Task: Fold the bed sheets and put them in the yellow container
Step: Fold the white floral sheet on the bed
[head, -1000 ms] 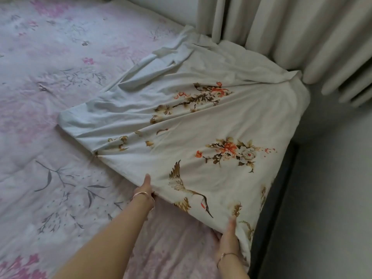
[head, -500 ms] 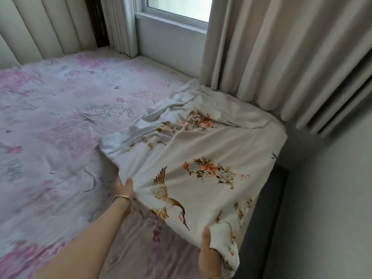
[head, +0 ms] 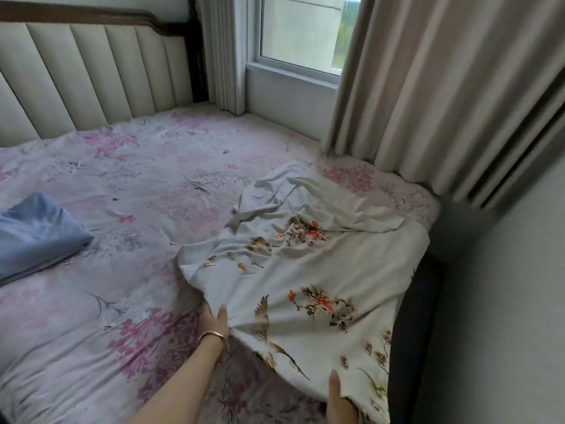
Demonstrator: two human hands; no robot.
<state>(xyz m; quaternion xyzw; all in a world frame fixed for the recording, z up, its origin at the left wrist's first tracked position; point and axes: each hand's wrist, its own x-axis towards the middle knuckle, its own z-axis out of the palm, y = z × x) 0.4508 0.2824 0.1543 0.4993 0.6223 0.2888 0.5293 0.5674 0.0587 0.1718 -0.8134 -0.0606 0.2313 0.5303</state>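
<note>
A white bed sheet printed with orange flowers and brown birds lies rumpled on the right side of the bed. My left hand, a bangle on its wrist, grips the sheet's near left edge and bunches the cloth. At the bottom of the view my right hand holds the sheet's near right corner, thumb on top. The sheet's far end is crumpled toward the curtain. No yellow container is in view.
A folded blue sheet rests at the left on the pink floral bed cover. A padded headboard stands behind; window and beige curtains at the right. The dark bed frame borders a grey floor.
Both hands have pulled the sheet's near edge toward me, so the cloth has bunched and its far end has slid off the bed's corner. The view has tilted up, showing headboard and blue sheet.
</note>
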